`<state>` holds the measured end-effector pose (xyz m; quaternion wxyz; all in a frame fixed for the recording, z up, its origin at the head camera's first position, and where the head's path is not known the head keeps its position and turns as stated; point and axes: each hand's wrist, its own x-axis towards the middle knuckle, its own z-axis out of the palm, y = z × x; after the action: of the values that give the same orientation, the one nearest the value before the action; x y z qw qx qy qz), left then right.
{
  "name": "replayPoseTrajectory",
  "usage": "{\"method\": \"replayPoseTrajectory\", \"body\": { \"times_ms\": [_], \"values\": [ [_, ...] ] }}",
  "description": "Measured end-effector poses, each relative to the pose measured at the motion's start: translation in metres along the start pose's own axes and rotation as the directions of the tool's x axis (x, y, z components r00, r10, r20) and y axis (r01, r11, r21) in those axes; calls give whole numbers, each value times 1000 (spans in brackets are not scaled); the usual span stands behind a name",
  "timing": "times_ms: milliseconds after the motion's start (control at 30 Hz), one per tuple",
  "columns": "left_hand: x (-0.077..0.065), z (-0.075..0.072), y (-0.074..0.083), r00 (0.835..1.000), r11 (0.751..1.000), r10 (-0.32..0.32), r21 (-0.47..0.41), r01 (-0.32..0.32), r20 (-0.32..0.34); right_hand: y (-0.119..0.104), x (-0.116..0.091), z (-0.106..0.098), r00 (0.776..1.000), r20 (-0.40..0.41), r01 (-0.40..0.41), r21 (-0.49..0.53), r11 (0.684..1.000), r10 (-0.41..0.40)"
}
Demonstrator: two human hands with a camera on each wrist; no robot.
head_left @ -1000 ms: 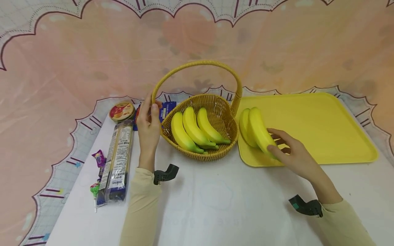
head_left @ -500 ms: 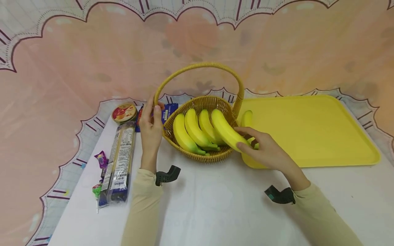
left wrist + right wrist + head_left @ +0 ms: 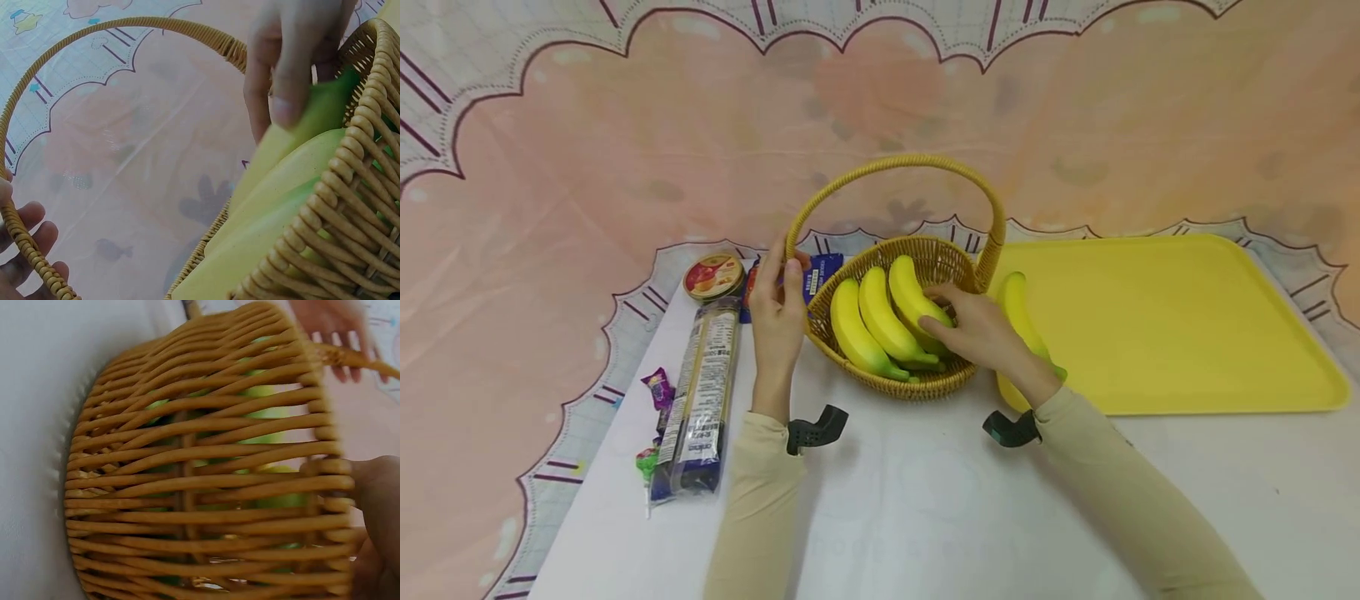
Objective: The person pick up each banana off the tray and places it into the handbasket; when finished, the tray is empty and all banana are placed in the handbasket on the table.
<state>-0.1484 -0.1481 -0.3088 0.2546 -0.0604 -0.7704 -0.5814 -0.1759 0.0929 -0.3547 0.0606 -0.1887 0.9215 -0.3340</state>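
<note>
A woven basket (image 3: 917, 390) with a tall arched handle (image 3: 917, 160) stands on the white table, with several yellow bananas (image 3: 853, 329) lying in it. My left hand (image 3: 778, 321) holds the handle low on its left side, thumb in front and fingers behind. Inside the basket, my right hand (image 3: 977, 329) grips a banana (image 3: 912, 292) at the right of the row. The left wrist view shows that hand's thumb on the green-tipped end of the banana (image 3: 275, 147). In the right wrist view the basket wall (image 3: 206, 481) hides most of the fruit.
Another banana (image 3: 1018, 308) lies on the left end of a yellow tray (image 3: 1180, 325), right of the basket. On the left are a round tin (image 3: 713, 277), a blue packet (image 3: 823, 271), a long clear-wrapped package (image 3: 700, 400), purple-wrapped candies (image 3: 658, 387) and a green lollipop (image 3: 646, 462).
My right hand has carried a banana leftward from the tray into the basket. One banana stays on the tray. The left hand keeps its hold on the handle.
</note>
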Motion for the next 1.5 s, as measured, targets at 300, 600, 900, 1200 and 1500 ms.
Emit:
{"method": "replayPoseTrajectory", "body": {
  "times_ms": [300,600,900,1200,1500],
  "values": [
    [-2,2,-1,1000,1000,18,3,-18,-9,2,7,4,998,63,32,-72,997,-28],
    [-1,3,1,1000,1000,10,-3,-10,-7,18,-23,-19,961,-278,26,58,998,-8],
    [0,0,0,1000,1000,24,-2,-24,-18,74,-54,-29,979,-52,-199,-57,978,196],
    [-1,0,-2,999,999,32,-2,-32,-11,84,-90,-34,971,59,-233,3,972,233],
    [1,2,-2,999,999,46,-1,-46,-18,43,-122,-49,996,-20,-85,77,993,87]
  ]
}}
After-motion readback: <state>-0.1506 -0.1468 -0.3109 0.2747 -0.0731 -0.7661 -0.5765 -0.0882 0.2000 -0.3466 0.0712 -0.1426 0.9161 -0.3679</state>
